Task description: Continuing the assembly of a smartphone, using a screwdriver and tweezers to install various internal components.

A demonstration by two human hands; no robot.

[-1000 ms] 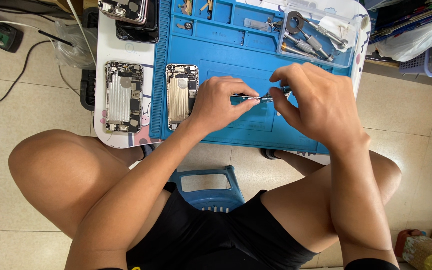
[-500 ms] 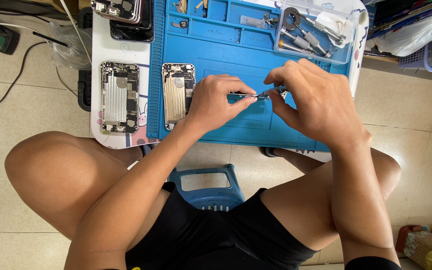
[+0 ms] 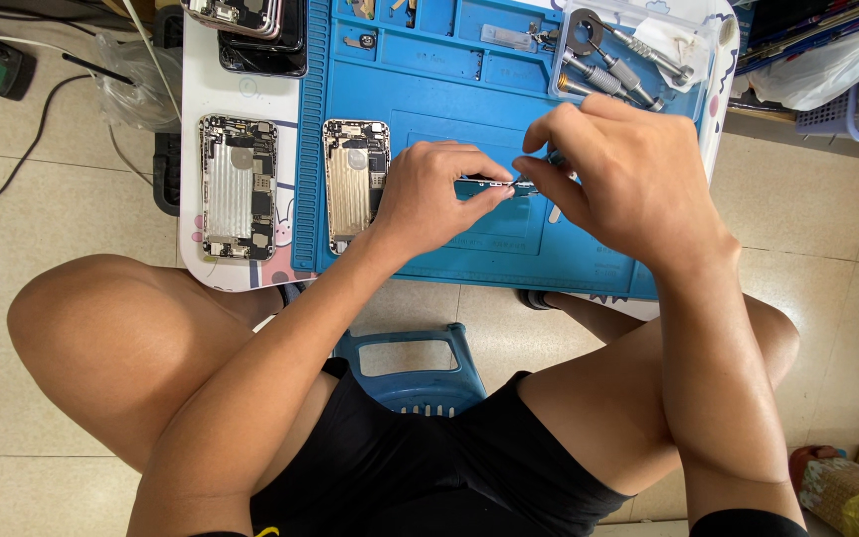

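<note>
Tiled floor, low white table (image 3: 191, 149), blue work mat (image 3: 429, 89) on top. Above the mat's middle, small dark circuit strip (image 3: 489, 185), long axis running left to right, level. Left hand (image 3: 429, 199) pinching its left end with fingertips closed narrow; right hand (image 3: 613, 179) pinching the right end likewise. Two opened phones side by side: one (image 3: 355, 184) on the mat, one (image 3: 239, 186) just left of it. One clear tray (image 3: 638, 50) of several screwdrivers, top right.
</note>
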